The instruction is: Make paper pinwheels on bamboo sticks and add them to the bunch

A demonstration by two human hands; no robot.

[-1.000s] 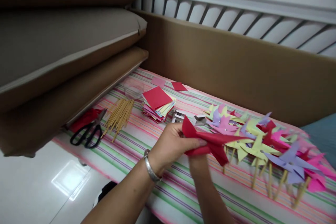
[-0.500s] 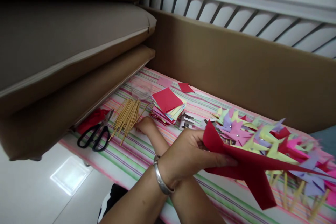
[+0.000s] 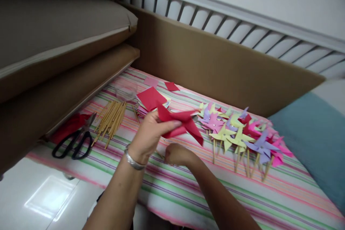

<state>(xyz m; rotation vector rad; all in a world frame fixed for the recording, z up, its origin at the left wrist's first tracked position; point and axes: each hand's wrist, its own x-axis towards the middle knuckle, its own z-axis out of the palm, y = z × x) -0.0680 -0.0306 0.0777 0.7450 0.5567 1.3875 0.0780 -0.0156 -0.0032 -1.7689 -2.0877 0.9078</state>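
My left hand, with a silver bangle on the wrist, pinches a folded red paper pinwheel in the air, thumb across its middle. Just below it my right hand is closed, fingers curled round a thin wooden stick, of which only a short end shows. To the left, a bundle of wooden sticks lies on the striped cloth. Behind my left hand sits a stack of coloured paper squares, red on top. Finished pinwheels on sticks lie grouped to the right.
Black-handled scissors lie at the left near a red bundle. A clear round container and loose paper pieces are further back. Brown cushions overhang the left side. A brown panel borders the back, a teal surface the right.
My right hand has come from the stick bundle, crossing back under my left arm to the right, with a stick in it. The red pinwheel has turned and moved left. The view has shifted.
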